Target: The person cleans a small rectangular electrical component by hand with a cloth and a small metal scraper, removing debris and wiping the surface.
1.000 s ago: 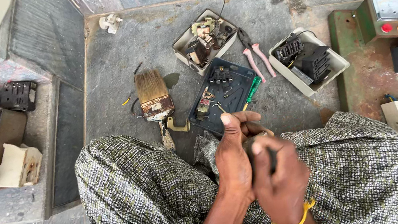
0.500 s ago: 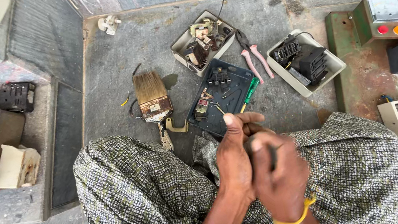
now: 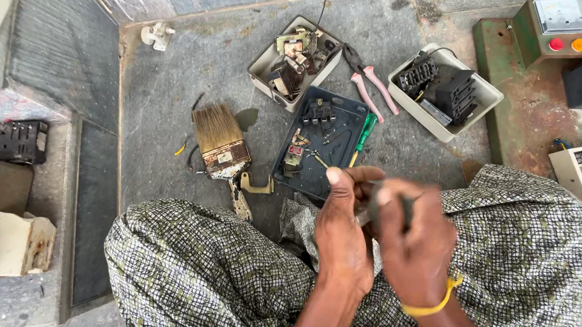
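Dark small part point(image 3: 384, 207) at lower centre of frame — pinched between both hands, left hand point(image 3: 344, 234) and right hand point(image 3: 415, 241) closed around it, just below dark blue tray point(image 3: 344, 116).

Two hands point(image 3: 381, 237), one brush point(image 3: 221, 146), one pair of pliers point(image 3: 370, 87), one green screwdriver point(image 3: 363, 136), two white trays point(image 3: 478, 92), one dark tray point(image 3: 352, 115), three coloured buttons point(image 3: 580, 44)

A grey-and-black checked cloth point(image 3: 200, 271) covers the lap. The wristband point(image 3: 434, 305) is yellow. The pliers point(image 3: 373, 90) have pink handles, the screwdriver point(image 3: 365, 132) a green one. The tray point(image 3: 344, 116) is dark blue, the brush point(image 3: 217, 132) has tan bristles, and the two boxes point(image 3: 260, 64) point(image 3: 478, 92) are cream. The floor point(image 3: 166, 112) is mottled grey.
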